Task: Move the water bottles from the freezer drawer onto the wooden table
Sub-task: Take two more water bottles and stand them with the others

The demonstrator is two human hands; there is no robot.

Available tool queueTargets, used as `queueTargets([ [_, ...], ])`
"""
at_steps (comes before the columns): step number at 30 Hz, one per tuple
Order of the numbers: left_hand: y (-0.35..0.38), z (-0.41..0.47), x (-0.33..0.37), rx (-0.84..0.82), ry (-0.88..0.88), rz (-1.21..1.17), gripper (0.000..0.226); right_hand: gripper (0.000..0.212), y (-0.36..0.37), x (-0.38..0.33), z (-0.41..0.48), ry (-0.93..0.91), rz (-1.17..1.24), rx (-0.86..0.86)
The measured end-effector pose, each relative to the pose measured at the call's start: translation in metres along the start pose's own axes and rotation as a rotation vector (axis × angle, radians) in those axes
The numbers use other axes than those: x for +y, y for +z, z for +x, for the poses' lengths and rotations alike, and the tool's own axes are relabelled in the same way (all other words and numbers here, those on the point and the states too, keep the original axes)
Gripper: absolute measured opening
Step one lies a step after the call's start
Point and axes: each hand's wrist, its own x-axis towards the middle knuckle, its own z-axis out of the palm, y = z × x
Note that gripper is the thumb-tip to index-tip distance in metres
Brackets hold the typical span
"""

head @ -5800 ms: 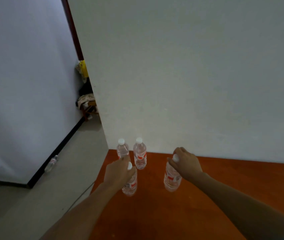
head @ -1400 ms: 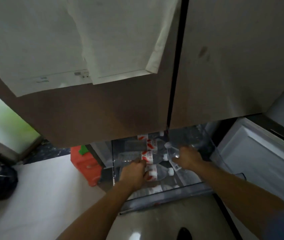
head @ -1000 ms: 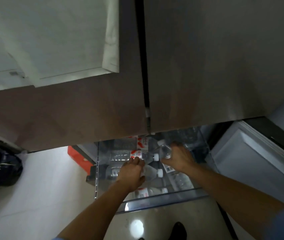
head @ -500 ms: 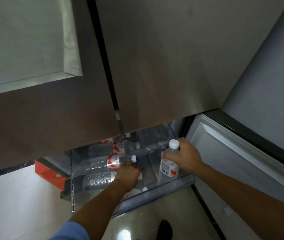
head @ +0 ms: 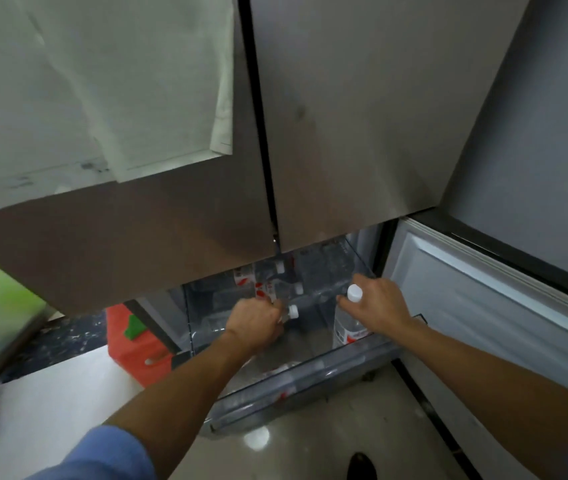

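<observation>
The clear freezer drawer point(head: 296, 382) stands pulled out below the fridge doors, with several water bottles lying inside. My right hand point(head: 378, 308) grips an upright water bottle point(head: 346, 329) with a white cap and red label, at the drawer's right side. My left hand point(head: 255, 322) is closed around the neck of a lying bottle point(head: 291, 311) in the middle of the drawer. More bottles point(head: 268, 285) lie further back, partly hidden under the doors.
The open freezer door point(head: 483, 306) stands to the right. A red crate point(head: 137, 344) sits on the floor left of the drawer. The closed fridge doors point(head: 275, 133) overhang the drawer. My shoe point(head: 360, 467) is on the glossy floor below.
From the table, I have come to the freezer. In the last half second my right hand kept its bottle upright, and my left hand closed on a lying bottle's neck.
</observation>
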Motion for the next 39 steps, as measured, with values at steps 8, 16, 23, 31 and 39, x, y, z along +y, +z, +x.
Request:
queueTargets([
  [8,-0.042,-0.063,-0.019,0.229,-0.198,0.022,0.04,0.03,-0.041,-0.049,-0.005,-0.165,0.044,0.181],
  [16,-0.13,-0.14,-0.006,0.504,-0.491,-0.042,0.027,0.027,-0.089,-0.109,-0.018,-0.365,0.135,0.286],
  [23,-0.146,-0.264,0.05,0.666,-0.778,0.053,0.029,0.025,-0.095,-0.17,-0.09,-0.533,0.274,0.178],
  [31,-0.109,-0.47,0.124,0.387,-1.131,0.041,0.03,0.029,-0.044,-0.269,-0.229,-0.911,0.255,-0.145],
  [39,-0.089,-0.73,0.213,0.339,-1.48,0.078,0.028,0.032,0.006,-0.415,-0.42,-1.246,0.294,-0.285],
])
